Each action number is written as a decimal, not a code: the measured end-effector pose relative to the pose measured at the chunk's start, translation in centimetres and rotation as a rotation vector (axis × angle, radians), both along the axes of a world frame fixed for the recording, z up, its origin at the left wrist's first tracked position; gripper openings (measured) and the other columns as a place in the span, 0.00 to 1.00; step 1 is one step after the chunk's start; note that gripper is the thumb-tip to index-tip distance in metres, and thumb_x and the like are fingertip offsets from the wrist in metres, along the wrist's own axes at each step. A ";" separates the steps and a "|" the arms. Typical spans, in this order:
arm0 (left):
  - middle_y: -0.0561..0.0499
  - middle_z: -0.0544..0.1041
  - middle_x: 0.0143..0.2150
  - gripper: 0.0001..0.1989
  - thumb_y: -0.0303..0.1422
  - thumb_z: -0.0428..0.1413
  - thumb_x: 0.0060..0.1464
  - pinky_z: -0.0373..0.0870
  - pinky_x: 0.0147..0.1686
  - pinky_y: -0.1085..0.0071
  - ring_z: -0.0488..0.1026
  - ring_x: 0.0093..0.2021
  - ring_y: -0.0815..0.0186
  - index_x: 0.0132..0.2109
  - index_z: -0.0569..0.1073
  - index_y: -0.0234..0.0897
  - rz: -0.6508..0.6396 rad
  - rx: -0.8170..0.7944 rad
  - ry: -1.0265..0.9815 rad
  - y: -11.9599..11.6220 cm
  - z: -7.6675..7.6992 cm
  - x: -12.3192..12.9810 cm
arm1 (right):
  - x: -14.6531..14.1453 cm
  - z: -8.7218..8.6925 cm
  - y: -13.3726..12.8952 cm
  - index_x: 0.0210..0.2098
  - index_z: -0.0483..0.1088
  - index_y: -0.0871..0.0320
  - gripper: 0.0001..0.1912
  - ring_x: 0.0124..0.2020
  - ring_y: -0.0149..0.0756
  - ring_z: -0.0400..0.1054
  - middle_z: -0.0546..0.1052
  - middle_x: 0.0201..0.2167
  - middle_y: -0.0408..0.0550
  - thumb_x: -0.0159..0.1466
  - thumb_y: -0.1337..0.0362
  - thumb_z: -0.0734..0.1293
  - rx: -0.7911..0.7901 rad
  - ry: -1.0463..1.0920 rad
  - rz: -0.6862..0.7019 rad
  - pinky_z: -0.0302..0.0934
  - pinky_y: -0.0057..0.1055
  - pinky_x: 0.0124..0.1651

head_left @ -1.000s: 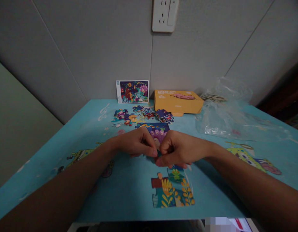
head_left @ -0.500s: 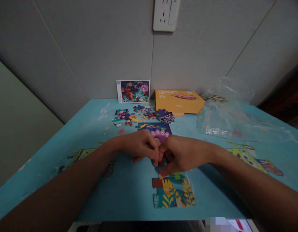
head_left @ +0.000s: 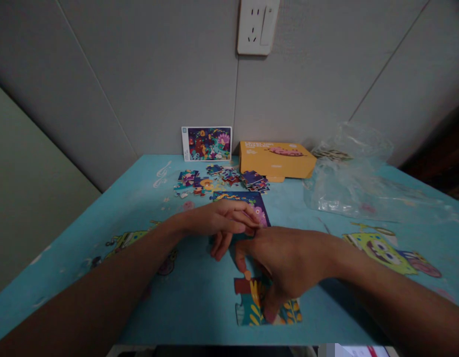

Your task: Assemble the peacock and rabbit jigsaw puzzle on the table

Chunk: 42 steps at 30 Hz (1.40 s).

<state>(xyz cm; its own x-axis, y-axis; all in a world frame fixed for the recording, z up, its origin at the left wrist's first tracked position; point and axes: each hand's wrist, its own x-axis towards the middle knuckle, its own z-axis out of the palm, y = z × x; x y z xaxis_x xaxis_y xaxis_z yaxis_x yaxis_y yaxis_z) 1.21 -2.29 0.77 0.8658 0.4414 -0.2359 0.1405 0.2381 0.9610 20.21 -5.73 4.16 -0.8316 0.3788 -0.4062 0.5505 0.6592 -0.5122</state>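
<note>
A joined jigsaw section [head_left: 246, 300] with yellow plants lies near the table's front edge. My right hand [head_left: 289, 258] reaches over it, the thumb on its face and the index fingertip at its upper edge. The thumb and index finger are spread apart. Farther back lies another joined jigsaw section [head_left: 236, 196], dark blue with pink-purple shapes. My left hand [head_left: 227, 223] rests over this one, its fingers stretched out and loosely bent, the tips close to my right knuckles. Both hands cover the area between the two sections, so whether they touch cannot be seen.
Loose jigsaw pieces [head_left: 205, 183] lie behind the sections, some stacked [head_left: 254, 180]. A reference picture card [head_left: 209, 144] leans on the wall beside a yellow puzzle box [head_left: 276, 161]. Clear plastic bags [head_left: 348, 191] lie at the right. The tablecloth [head_left: 169, 297] is printed with cartoons.
My right hand has moved down toward me, its thumb now on the nearer section. My left hand has loosened from a pinch and its fingers have straightened.
</note>
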 end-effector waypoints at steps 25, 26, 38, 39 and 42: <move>0.52 0.72 0.14 0.21 0.48 0.60 0.50 0.66 0.11 0.77 0.70 0.12 0.65 0.35 0.67 0.33 0.459 0.256 0.045 1.1 -0.6 0.6 | 0.3 -3.1 4.8 0.26 0.56 0.55 0.23 0.09 0.22 0.51 0.60 0.09 0.30 0.50 0.53 0.74 -0.374 0.813 -0.773 0.42 0.22 0.13; 0.52 0.72 0.14 0.20 0.47 0.61 0.50 0.66 0.12 0.77 0.71 0.13 0.65 0.34 0.67 0.33 0.498 0.249 0.028 1.1 -0.5 0.7 | 0.2 -3.3 5.0 0.28 0.58 0.56 0.22 0.10 0.23 0.52 0.61 0.10 0.31 0.51 0.51 0.73 -0.336 0.825 -0.805 0.43 0.22 0.14; 0.51 0.71 0.21 0.05 0.21 0.56 0.54 0.75 0.24 0.75 0.75 0.20 0.69 0.31 0.68 0.30 1.450 0.112 -0.100 3.6 0.0 -1.1 | 0.6 -4.6 6.0 0.23 0.61 0.57 0.19 0.12 0.25 0.53 0.62 0.11 0.37 0.57 0.48 0.66 -0.047 0.781 -0.907 0.45 0.26 0.18; 0.50 0.72 0.22 0.05 0.18 0.54 0.52 0.76 0.27 0.73 0.76 0.22 0.67 0.32 0.68 0.30 1.472 0.063 -0.123 3.8 0.0 -1.3 | 0.6 -4.6 5.9 0.23 0.61 0.57 0.19 0.12 0.25 0.53 0.62 0.11 0.36 0.57 0.49 0.66 -0.046 0.774 -0.914 0.45 0.26 0.18; 0.46 0.74 0.25 0.09 0.15 0.53 0.48 0.77 0.30 0.68 0.77 0.25 0.63 0.37 0.68 0.28 1.480 -0.039 -0.174 4.1 -0.1 -1.4 | 0.5 -4.4 5.8 0.23 0.62 0.57 0.18 0.12 0.25 0.52 0.62 0.11 0.36 0.57 0.49 0.65 -0.043 0.755 -0.933 0.45 0.26 0.18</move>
<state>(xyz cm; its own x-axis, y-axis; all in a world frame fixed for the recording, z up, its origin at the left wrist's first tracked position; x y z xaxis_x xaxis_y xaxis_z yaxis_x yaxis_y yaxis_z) -0.24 1.80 0.64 -0.3325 0.9191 -0.2116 -0.3589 0.0841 0.9296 20.72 0.11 -0.29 -0.2778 0.9598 0.0392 0.3580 0.1413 -0.9230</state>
